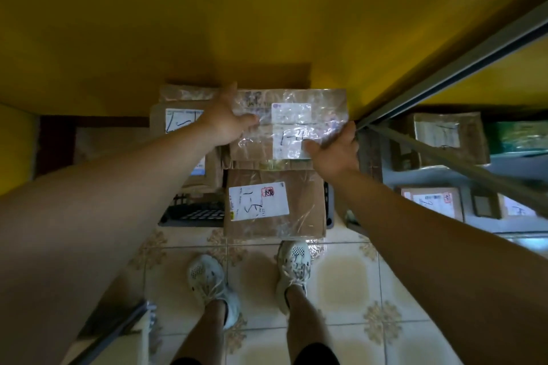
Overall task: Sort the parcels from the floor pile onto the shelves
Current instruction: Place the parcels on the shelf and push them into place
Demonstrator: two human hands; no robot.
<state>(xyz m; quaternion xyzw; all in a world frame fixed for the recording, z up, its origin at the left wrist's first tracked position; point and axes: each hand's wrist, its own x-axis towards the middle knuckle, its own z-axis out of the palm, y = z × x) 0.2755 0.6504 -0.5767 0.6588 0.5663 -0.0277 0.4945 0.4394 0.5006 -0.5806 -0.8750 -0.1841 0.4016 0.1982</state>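
head view: left hand (226, 123), right hand (336, 155) grip parcel (296, 124), fingers mostly hidden.

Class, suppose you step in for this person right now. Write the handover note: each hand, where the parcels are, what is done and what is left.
Left hand: grips the left edge of the wrapped parcel, thumb on top.
Right hand: grips its right edge, thumb on the label.
Pile: below the held one, a second parcel lies on a dark crate; a third parcel sits to the left.
Done: some boxes already lie on the shelf at right.
Left: shelve the held parcel, then the other two.
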